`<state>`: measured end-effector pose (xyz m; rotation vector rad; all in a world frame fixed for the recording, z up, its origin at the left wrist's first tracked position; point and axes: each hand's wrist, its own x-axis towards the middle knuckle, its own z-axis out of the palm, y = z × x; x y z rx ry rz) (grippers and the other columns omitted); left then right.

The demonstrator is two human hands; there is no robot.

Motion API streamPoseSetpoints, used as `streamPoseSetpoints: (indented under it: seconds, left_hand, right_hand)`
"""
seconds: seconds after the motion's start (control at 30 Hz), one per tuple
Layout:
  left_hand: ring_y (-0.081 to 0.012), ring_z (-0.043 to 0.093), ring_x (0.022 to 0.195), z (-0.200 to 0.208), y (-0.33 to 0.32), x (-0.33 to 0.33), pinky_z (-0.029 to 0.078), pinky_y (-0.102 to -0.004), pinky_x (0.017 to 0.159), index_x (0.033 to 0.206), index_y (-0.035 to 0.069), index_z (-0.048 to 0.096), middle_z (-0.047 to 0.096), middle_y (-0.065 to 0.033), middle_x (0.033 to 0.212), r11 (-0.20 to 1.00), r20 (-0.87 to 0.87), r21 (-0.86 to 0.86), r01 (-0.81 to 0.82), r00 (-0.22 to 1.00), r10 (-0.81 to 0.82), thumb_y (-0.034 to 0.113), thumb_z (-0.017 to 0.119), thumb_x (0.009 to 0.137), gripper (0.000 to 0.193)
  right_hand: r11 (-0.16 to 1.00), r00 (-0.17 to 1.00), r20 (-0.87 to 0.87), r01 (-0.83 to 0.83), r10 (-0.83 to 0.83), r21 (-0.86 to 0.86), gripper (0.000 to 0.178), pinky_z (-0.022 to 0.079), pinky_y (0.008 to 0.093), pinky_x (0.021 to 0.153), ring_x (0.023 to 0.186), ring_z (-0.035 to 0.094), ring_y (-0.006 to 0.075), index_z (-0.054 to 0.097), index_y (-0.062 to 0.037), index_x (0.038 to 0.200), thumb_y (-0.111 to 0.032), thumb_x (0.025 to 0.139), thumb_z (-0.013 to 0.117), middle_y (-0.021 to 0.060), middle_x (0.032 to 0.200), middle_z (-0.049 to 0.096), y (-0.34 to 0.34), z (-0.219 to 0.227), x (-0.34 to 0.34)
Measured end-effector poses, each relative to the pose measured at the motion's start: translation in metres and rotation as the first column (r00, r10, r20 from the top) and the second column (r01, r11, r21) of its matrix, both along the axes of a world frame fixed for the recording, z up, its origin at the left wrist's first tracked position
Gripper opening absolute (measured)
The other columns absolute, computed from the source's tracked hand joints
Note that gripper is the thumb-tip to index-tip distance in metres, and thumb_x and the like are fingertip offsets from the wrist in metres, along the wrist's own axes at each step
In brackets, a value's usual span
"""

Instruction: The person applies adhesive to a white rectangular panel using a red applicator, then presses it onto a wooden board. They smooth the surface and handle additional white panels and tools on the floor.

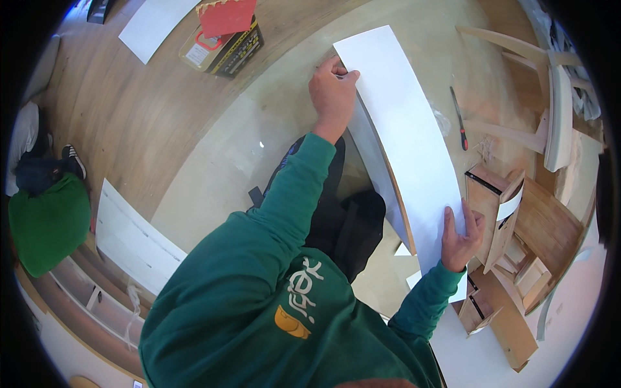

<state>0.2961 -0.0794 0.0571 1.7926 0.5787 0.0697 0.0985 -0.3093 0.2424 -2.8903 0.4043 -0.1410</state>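
A long white laminate sheet lies slantwise in front of me, on top of a board with a brown wooden edge. At its far left corner my left hand is closed on the sheet, thumb on top and fingers curled at the edge. Lower down, my right hand touches the sheet's right edge, thumb and forefinger stretched out and apart. The undersides of the sheet and board are hidden.
A file with a red and black handle lies right of the sheet. Wooden furniture parts and a pale wooden frame stand on the right. An adhesive tin is at upper left. Another person is at far left, beyond a white panel.
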Motion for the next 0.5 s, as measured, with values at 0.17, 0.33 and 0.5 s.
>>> streamPoseSetpoints:
  seconds: [0.17, 0.33, 0.5]
  left_hand:
    - [-0.0251, 0.07, 0.078, -0.025, 0.035, 0.014, 0.053, -0.0367, 0.075, 0.11, 0.001, 0.071, 0.073, -0.0107, 0.088, 0.969, -0.003, -0.186, 0.164, 0.986, -0.168, 0.02, 0.078, 0.079, 0.037]
    - [-0.0267, 0.07, 0.082, -0.041, 0.07, 0.043, 0.053, -0.0366, 0.079, 0.105, 0.003, 0.075, 0.074, -0.0127, 0.091, 0.992, 0.125, -0.066, 0.11, 0.987, -0.101, 0.031, 0.073, 0.085, 0.035]
    - [-0.0263, 0.068, 0.082, -0.033, 0.07, 0.069, 0.053, -0.0365, 0.079, 0.103, 0.005, 0.077, 0.074, -0.013, 0.088, 0.9, 0.116, 0.007, 0.435, 0.894, -0.433, 0.039, 0.072, 0.085, 0.039]
  right_hand:
    - [1.0, 1.0, -0.007, -0.003, 0.003, -0.017, 0.036, 0.048, 0.0368, 0.072, 0.079, 0.059, 0.0267, 0.07, 0.0011, 0.113, -0.009, 0.079, 0.081, 0.0134, 0.088, 0.058, 0.001, 0.005, 0.0]
    - [1.0, 1.0, -0.006, -0.004, 0.004, -0.017, 0.036, 0.048, 0.0377, 0.073, 0.081, 0.059, 0.028, 0.07, 0.0013, 0.112, -0.01, 0.08, 0.081, 0.0137, 0.089, 0.059, 0.004, 0.005, 0.001]
    - [0.999, 1.0, -0.018, 0.021, -0.022, -0.033, 0.036, 0.048, 0.0372, 0.074, 0.081, 0.059, 0.0279, 0.07, 0.0015, 0.111, -0.01, 0.079, 0.081, 0.0137, 0.089, 0.059, 0.005, 0.009, 0.004]
